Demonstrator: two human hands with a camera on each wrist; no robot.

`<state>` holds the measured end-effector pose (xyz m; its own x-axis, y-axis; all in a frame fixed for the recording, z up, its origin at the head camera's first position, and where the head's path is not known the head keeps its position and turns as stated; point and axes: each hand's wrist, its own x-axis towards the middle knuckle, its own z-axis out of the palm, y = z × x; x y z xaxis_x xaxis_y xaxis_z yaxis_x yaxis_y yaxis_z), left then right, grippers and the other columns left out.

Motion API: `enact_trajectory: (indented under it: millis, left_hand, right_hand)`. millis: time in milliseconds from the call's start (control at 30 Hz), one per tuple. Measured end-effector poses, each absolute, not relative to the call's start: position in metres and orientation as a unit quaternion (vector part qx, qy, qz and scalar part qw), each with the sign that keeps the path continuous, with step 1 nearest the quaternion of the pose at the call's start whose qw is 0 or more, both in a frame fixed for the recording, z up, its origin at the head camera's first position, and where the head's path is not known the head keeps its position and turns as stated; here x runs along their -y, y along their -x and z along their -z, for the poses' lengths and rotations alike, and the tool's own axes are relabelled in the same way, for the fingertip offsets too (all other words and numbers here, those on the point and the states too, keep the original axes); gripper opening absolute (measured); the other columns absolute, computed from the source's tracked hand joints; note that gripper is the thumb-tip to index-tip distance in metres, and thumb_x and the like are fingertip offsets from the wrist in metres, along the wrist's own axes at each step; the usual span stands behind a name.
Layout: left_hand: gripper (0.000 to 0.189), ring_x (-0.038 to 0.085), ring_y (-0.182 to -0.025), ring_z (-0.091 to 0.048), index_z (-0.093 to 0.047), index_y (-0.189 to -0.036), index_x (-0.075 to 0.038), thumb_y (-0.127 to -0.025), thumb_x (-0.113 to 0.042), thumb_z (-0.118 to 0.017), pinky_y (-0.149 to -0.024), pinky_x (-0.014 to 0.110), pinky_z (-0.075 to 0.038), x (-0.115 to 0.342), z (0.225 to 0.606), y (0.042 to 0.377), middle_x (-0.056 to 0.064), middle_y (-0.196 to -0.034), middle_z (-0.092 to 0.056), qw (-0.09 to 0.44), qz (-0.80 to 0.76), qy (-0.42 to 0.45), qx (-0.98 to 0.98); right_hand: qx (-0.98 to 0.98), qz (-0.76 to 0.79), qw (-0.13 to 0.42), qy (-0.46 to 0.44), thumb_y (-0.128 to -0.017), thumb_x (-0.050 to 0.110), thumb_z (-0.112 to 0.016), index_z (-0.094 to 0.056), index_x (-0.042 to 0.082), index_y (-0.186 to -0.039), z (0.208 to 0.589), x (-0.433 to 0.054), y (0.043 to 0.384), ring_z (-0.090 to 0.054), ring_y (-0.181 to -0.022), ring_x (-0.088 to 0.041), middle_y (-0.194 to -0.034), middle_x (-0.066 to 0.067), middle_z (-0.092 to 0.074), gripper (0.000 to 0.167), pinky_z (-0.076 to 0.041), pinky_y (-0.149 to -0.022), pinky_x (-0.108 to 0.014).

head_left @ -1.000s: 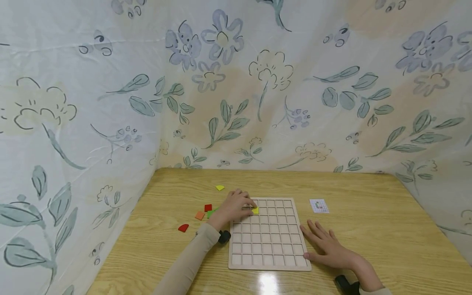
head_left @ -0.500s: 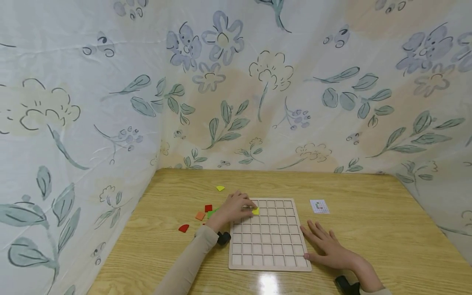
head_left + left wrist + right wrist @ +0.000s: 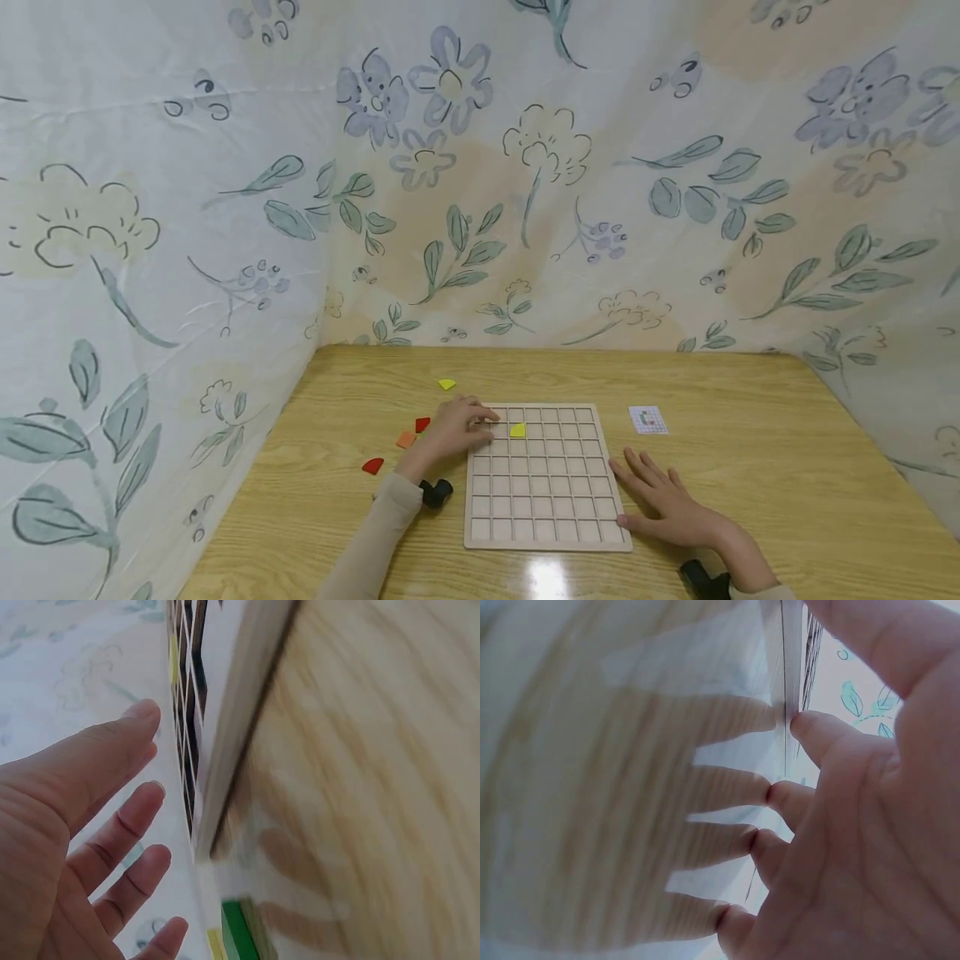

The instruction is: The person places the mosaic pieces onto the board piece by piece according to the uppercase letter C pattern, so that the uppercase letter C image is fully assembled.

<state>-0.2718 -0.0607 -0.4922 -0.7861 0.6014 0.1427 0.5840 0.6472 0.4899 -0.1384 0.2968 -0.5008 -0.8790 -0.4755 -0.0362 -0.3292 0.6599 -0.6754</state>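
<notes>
A pale wooden grid board (image 3: 551,485) lies flat on the table. One yellow quarter-round tile (image 3: 518,430) sits in a cell of its second row from the back, towards the left. Over the board's back left corner my left hand (image 3: 450,429) hovers with fingers loosely spread and nothing in them. In the left wrist view its thumb and fingers stand apart, and a green tile (image 3: 238,930) shows below the board's corner. My right hand (image 3: 667,504) rests spread on the table, thumb and fingertips at the board's right edge.
Left of the board lie a red square tile (image 3: 423,424), an orange tile (image 3: 406,439) and a red quarter-round tile (image 3: 372,466). Another yellow tile (image 3: 447,384) lies farther back. A small printed grid card (image 3: 648,420) is right of the board. Floral cloth (image 3: 480,275) hangs behind.
My left hand has let go of the yellow quarter-round tile and moved left, leaving the tile in its cell. My right hand stays where it was.
</notes>
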Motion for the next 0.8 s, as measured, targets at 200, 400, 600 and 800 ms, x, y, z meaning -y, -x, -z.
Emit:
enact_trajectory:
  millis: [200, 400, 600, 800]
  left_hand:
    - [0.029, 0.017, -0.094, -0.048, -0.068, -0.111, -0.018, -0.084, -0.026, -0.068, -0.086, 0.043, -0.035, 0.081, 0.498, 0.274, -0.001, -0.096, -0.06, -0.004, -0.284, -0.312, -0.907]
    - [0.03, 0.023, -0.096, -0.049, -0.067, -0.112, -0.014, -0.083, -0.022, -0.069, -0.083, 0.044, -0.037, 0.102, 0.498, 0.275, 0.002, -0.093, -0.059, -0.018, -0.307, -0.294, -0.905]
    - [0.031, 0.022, -0.091, -0.05, -0.067, -0.111, -0.014, -0.082, -0.022, -0.071, -0.075, 0.036, -0.038, 0.121, 0.498, 0.273, 0.003, -0.095, -0.06, -0.017, -0.325, -0.263, -0.908]
    - [0.028, 0.02, -0.09, -0.05, -0.069, -0.108, -0.013, -0.081, -0.02, -0.072, -0.076, 0.036, -0.039, 0.138, 0.501, 0.272, 0.002, -0.093, -0.061, -0.034, -0.316, -0.239, -0.918]
  right_hand:
    - [-0.906, 0.343, 0.11, 0.223, -0.087, 0.031, -0.062, -0.026, 0.004, -0.146, 0.5, -0.297, 0.138, 0.003, -0.132, -0.056, -0.15, -0.03, -0.006, 0.074, 0.007, -0.092, -0.074]
    - [-0.908, 0.34, 0.106, 0.221, -0.087, 0.032, -0.062, -0.026, 0.005, -0.146, 0.501, -0.297, 0.138, 0.001, -0.132, -0.056, -0.15, -0.029, -0.007, 0.074, 0.006, -0.093, -0.073]
    - [-0.91, 0.335, 0.107, 0.221, -0.087, 0.034, -0.062, -0.026, 0.006, -0.146, 0.502, -0.298, 0.138, 0.001, -0.133, -0.055, -0.15, -0.03, -0.008, 0.074, 0.006, -0.093, -0.073]
    - [-0.912, 0.329, 0.108, 0.221, -0.087, 0.035, -0.061, -0.027, 0.007, -0.146, 0.501, -0.299, 0.138, 0.001, -0.134, -0.054, -0.15, -0.029, -0.009, 0.074, 0.006, -0.093, -0.073]
